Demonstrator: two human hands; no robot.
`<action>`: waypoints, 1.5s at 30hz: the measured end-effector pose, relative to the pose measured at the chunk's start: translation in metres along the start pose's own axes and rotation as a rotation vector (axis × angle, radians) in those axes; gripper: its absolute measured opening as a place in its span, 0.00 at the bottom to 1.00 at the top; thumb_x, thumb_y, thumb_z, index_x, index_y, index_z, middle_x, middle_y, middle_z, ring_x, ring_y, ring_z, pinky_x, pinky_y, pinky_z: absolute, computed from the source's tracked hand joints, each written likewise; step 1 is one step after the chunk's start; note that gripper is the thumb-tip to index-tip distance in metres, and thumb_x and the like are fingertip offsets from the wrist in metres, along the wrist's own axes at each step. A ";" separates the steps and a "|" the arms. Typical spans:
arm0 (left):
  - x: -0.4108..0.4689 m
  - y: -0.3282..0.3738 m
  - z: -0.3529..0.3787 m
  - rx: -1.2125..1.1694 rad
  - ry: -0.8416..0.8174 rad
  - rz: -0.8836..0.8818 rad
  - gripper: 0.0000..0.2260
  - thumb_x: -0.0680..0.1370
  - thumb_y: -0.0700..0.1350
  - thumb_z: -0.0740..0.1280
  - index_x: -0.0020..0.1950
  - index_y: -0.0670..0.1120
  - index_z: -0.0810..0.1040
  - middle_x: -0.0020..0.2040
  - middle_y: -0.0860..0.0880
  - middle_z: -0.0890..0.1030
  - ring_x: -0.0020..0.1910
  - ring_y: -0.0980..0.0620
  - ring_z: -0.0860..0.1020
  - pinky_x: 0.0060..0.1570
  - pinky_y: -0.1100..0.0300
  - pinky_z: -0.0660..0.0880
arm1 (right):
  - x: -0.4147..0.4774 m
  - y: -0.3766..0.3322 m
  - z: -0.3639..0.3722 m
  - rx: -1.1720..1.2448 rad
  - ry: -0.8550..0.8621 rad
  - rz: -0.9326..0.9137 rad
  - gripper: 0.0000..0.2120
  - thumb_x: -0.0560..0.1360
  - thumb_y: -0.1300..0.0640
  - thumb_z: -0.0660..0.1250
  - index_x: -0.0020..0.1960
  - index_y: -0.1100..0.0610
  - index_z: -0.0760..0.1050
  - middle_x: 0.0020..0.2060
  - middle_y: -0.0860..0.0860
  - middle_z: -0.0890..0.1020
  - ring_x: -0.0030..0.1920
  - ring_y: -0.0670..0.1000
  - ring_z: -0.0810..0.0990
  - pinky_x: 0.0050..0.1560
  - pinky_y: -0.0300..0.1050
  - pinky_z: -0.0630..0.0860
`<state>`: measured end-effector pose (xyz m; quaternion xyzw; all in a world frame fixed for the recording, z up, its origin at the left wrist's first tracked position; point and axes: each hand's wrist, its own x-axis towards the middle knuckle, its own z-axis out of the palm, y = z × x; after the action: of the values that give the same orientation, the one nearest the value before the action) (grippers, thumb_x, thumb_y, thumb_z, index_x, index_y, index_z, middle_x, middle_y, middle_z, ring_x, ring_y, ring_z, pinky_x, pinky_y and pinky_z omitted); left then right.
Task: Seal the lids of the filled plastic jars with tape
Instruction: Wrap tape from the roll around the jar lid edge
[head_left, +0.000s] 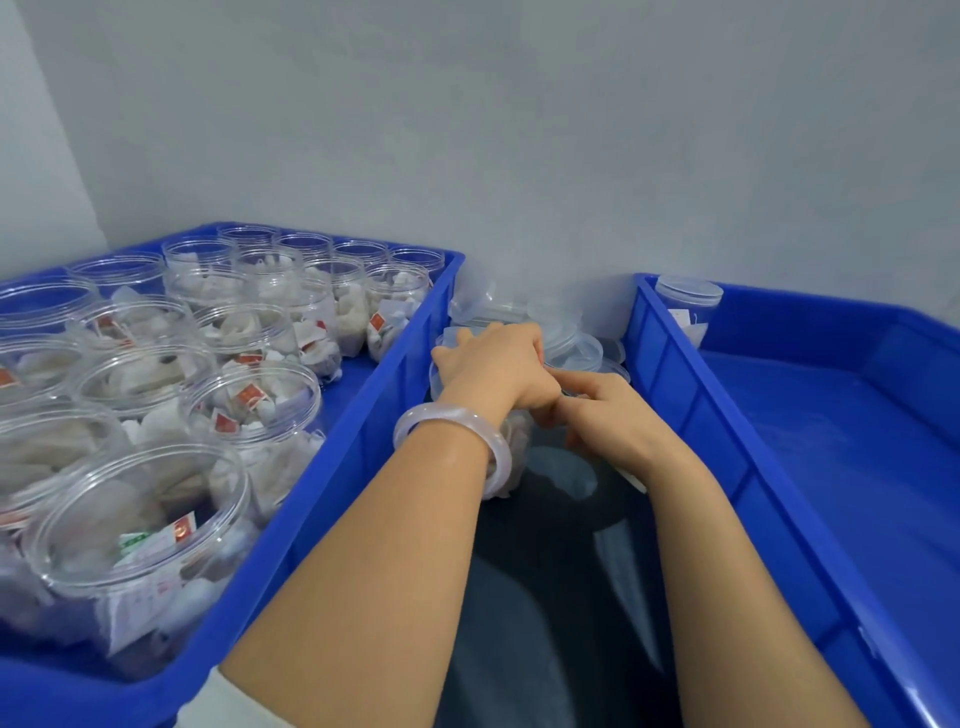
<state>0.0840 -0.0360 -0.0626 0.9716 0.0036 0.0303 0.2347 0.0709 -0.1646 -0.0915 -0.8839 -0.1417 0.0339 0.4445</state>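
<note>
Jar (515, 441) between two crates: left hand (493, 369) grips its top, right hand (608, 410) curled at rim, hold unclear, tape unseen. One lidded jar (687, 306) in right crate (675, 379); left crate (363, 421) full of open jars (249, 400). Early stage, likely.

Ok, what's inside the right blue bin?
In the right bin, one lidded jar stands in the far left corner, sachets inside. The bin's wall covers the jar's lower left; the bin's right side is cropped.

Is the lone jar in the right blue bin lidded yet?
Lidded: the clear plastic jar in the right blue plastic bin wears a translucent cap.
</note>
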 end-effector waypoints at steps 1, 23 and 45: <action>0.000 0.001 0.001 -0.008 0.011 -0.010 0.12 0.67 0.44 0.68 0.48 0.55 0.73 0.51 0.51 0.75 0.60 0.44 0.67 0.59 0.44 0.63 | -0.001 -0.001 0.000 -0.018 0.003 0.001 0.20 0.72 0.58 0.59 0.50 0.35 0.79 0.35 0.40 0.82 0.38 0.41 0.75 0.41 0.37 0.70; 0.007 0.016 0.009 0.054 0.052 -0.127 0.17 0.63 0.45 0.70 0.51 0.50 0.74 0.54 0.47 0.73 0.59 0.42 0.66 0.53 0.43 0.63 | -0.051 -0.018 0.043 -0.257 0.350 0.169 0.22 0.78 0.55 0.55 0.70 0.58 0.65 0.48 0.59 0.80 0.50 0.60 0.76 0.45 0.51 0.73; 0.023 0.019 0.011 0.093 0.124 -0.204 0.20 0.66 0.48 0.70 0.57 0.49 0.73 0.60 0.46 0.73 0.61 0.41 0.67 0.52 0.46 0.63 | -0.090 -0.025 0.051 -0.210 0.314 -0.115 0.15 0.72 0.44 0.58 0.53 0.51 0.75 0.31 0.50 0.77 0.31 0.47 0.71 0.37 0.49 0.70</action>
<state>0.1074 -0.0569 -0.0622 0.9723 0.1183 0.0659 0.1906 -0.0300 -0.1364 -0.1081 -0.9102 -0.1237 -0.1448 0.3677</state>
